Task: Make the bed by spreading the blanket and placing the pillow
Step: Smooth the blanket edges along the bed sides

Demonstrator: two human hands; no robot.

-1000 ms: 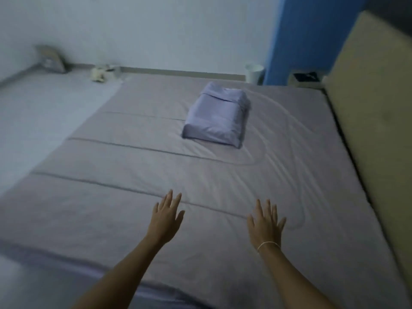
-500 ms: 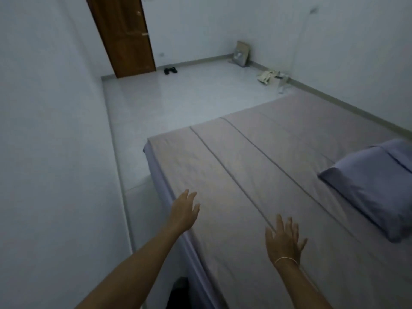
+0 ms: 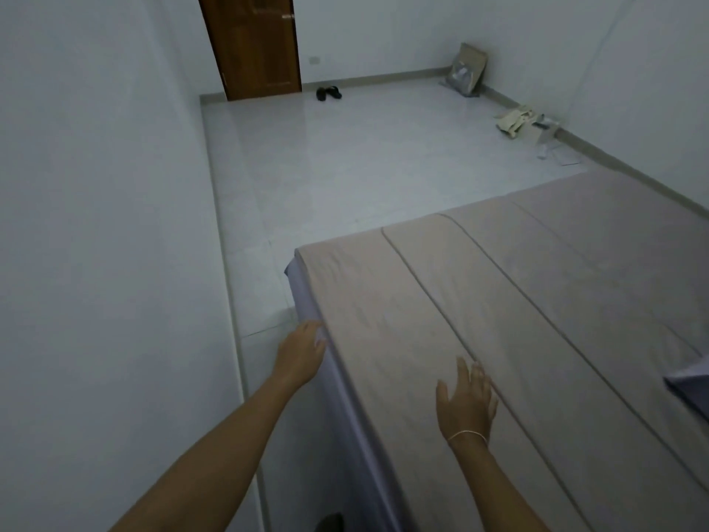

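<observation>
A beige blanket [image 3: 518, 320] with long stitched seams lies spread flat over the bed, whose lilac sheet [image 3: 341, 397] shows along the near left side. My left hand [image 3: 301, 353] is at the bed's left edge, fingertips at the blanket's border, holding nothing. My right hand [image 3: 466, 403] hovers flat over the blanket with fingers apart. Only a corner of the lilac pillow [image 3: 688, 385] shows at the right edge of the view.
A white wall [image 3: 96, 263] runs close along the bed's left side, leaving a narrow strip of tiled floor [image 3: 345, 159]. A brown door [image 3: 255, 44] stands at the far end with dark slippers [image 3: 328, 93] beside it. Bags and papers [image 3: 521, 120] lie by the right wall.
My view has swung left from the bed's middle and headboard toward the foot corner and door. My left hand has moved to the bed's left edge; the pillow has slid nearly out of view.
</observation>
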